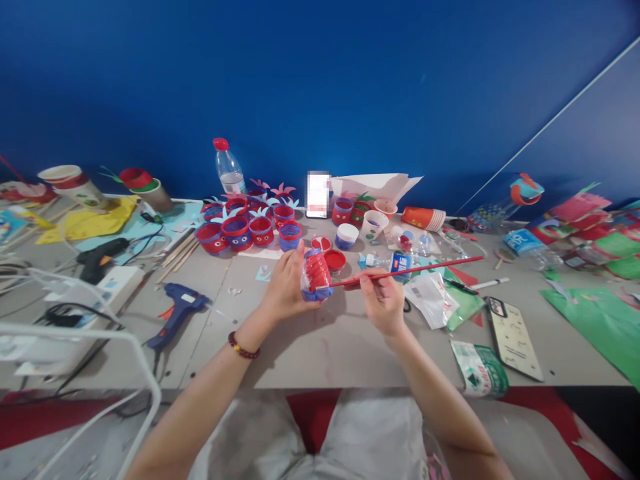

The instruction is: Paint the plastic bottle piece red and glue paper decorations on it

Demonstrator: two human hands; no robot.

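Blue wall (320,80) stands behind a cluttered grey table (350,360), its bare near strip lying before a seated person. From where I stand, the findings are as follows. Left hand (286,279): clasped round a painted cup (316,267), thumb at its upper edge, fingers beneath; the cup is held tilted over the middle of the table. Right hand (384,300): fingers pinching a long red brush (430,267), handle pointing right, tip apparently against the cup's lower part, beside the blue band. Red coating covers much of the side facing the person; whether the hidden side is coated, I cannot tell. Just beyond the cup sits a pot of red paint (335,261), with a white-lidded jar (347,236) farther off. Far left of the work, red-and-blue cups (237,232) stand grouped.

Assessment of method: a light load on the bristles, short overlapping strokes and slow turning of the cup should give even cover. Left fingers should bear on unpainted areas, lest they smear the coat; near the blue band, a finer touch is advisable.
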